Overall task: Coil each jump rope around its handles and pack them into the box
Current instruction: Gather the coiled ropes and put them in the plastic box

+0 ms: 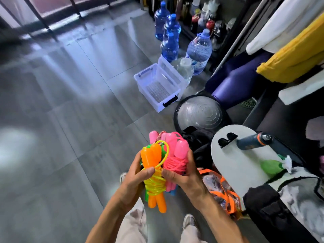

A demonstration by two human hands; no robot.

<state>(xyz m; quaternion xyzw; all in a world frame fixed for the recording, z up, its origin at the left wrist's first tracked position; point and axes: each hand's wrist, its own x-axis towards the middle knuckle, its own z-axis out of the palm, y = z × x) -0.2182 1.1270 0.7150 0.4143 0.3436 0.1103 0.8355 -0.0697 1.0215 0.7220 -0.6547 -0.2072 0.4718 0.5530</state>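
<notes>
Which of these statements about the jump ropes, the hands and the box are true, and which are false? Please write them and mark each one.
1. Both hands hold a bunch of coiled jump ropes. True: the left hand and the right hand grip the jump ropes together.
2. The clear box on the floor already has ropes inside. False: nothing shows inside it.
3. The orange handles have a yellow cord wound around them. True.
4. The box lid is closed. False: the box stands open.
5. Blue water bottles stand behind the box. True.
</notes>
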